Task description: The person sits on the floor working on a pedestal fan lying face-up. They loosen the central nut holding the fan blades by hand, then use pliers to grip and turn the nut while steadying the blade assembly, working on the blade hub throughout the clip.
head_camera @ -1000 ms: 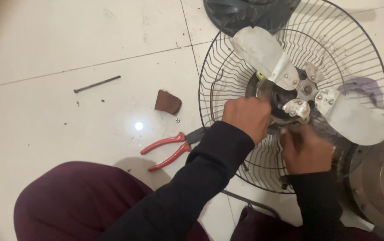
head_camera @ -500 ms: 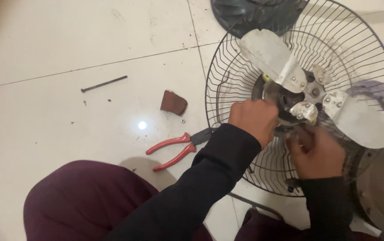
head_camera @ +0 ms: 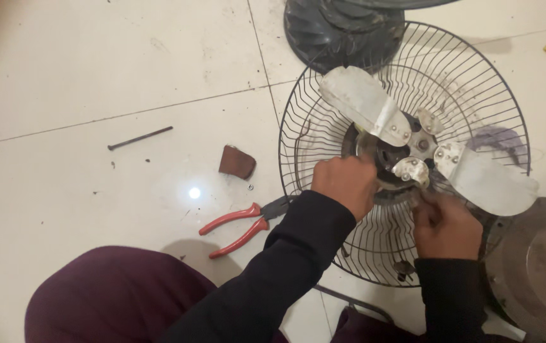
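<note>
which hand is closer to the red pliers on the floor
Left. The left hand sits at the fan hub, just up and right of the red pliers; the right hand is farther right, under the fan blade.

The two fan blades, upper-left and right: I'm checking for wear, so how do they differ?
The upper-left blade points up and left from the hub, while the right blade points down and right. The upper-left blade lies wholly over the wire guard; the right blade's tip reaches the guard's rim. Both are dull grey metal, riveted to the hub. The left hand and right hand work below them.
</note>
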`<act>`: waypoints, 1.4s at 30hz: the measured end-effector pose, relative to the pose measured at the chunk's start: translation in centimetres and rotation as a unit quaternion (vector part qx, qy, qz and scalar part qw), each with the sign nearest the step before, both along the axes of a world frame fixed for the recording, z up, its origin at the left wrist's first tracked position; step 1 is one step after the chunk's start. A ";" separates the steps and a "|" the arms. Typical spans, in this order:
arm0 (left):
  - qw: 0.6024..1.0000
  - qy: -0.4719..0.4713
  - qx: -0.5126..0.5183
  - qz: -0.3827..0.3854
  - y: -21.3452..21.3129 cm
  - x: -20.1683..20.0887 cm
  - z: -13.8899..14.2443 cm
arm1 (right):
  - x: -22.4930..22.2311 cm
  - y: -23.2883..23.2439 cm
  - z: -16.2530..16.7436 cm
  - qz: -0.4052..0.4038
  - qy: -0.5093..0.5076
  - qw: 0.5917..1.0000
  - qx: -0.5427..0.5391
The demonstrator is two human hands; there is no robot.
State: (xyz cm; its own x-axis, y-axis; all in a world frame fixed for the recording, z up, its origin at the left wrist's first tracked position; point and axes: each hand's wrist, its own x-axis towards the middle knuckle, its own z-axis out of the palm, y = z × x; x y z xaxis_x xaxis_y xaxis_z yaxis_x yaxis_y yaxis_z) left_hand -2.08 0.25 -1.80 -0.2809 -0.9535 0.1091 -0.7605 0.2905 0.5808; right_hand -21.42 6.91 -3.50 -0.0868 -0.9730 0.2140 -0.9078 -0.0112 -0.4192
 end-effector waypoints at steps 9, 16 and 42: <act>1.000 0.002 -0.005 0.001 0.2 -0.1 -0.1 | -0.3 0.1 0.0 -0.040 -0.078 0.996 0.013; 1.000 0.003 -0.003 0.002 0.1 -0.2 -0.3 | 0.5 -0.4 0.6 0.008 -0.004 1.000 0.002; 0.999 -0.028 0.021 0.014 0.2 -0.2 -0.1 | 0.2 -0.8 -0.4 0.024 0.071 0.997 -0.036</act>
State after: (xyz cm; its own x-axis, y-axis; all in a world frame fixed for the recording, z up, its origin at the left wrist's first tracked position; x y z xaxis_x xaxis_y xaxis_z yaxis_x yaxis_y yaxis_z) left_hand -2.27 0.47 -1.95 -0.2579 -0.9646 0.0547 -0.7993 0.2448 0.5488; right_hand -21.20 6.08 -3.90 -0.0035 -0.9569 0.2905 -0.9557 -0.0823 -0.2826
